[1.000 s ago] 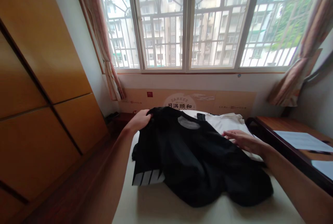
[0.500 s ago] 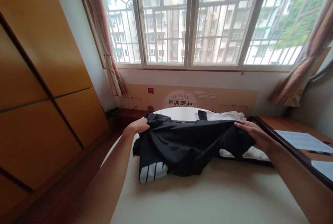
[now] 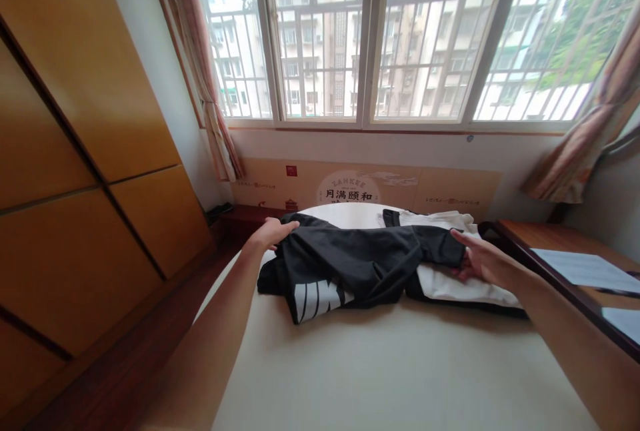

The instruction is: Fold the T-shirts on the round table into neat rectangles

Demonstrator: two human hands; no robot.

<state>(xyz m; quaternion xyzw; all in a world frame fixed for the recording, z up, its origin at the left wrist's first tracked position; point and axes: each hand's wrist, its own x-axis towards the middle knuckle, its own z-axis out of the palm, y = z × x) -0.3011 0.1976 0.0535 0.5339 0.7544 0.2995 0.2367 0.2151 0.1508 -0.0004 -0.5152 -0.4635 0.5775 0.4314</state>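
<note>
Your left hand point(image 3: 271, 233) is at one end of the black shirt point(image 3: 363, 251). Its fingers look loose and out straight on the cloth, not squeezed tight. Your right hand point(image 3: 479, 259) is at the other end, by a sleeve point(image 3: 440, 244). Your thumb is near the top of that sleeve and your fingers are by its end. I can't tell if they pinch it.

The shirt lies between your two hands, on the white desk point(image 3: 380, 364). It has creases, and its big white print point(image 3: 320, 297) is on the near side of your left hand. Some white clothes point(image 3: 450, 284) lie under your right hand, and the sleeve rests over part of them.

It looks like you are at the laying-out step. The next move seems to call for soft, flat hands to smooth the bumps, without dragging the white clothes along.
</note>
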